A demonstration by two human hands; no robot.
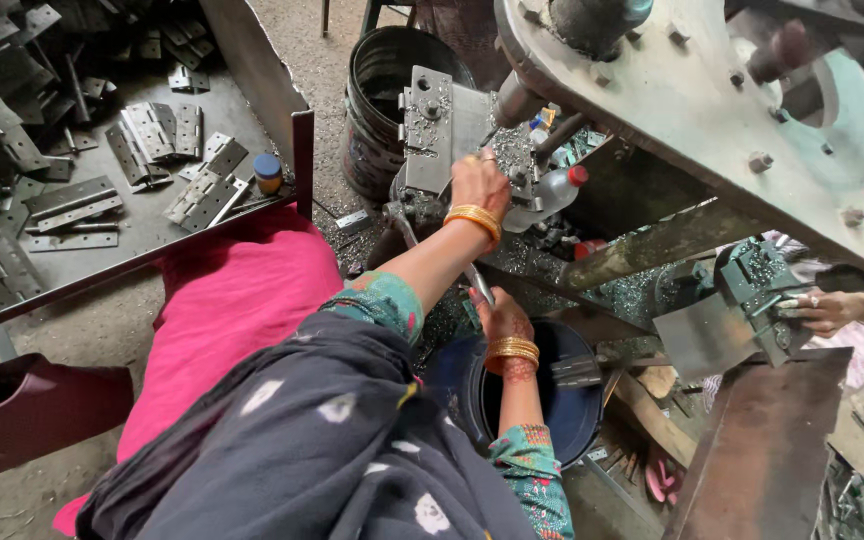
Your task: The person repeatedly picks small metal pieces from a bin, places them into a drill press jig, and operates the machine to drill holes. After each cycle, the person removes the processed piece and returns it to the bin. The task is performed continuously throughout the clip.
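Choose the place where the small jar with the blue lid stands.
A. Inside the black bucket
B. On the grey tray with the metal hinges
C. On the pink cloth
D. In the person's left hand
B: the jar with the blue lid stands on the grey tray, near its corner, beside loose metal hinges.

A small blue-capped amber jar stands on the tray's edge.

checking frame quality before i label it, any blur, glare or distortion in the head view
Head view: soft, even daylight with no hard shadows; faint sheen on the hinge plate under the left hand; right hand sits in shade; machine frame at top right looms soft and stretched by the wide lens; hinges on the tray stay sharp.
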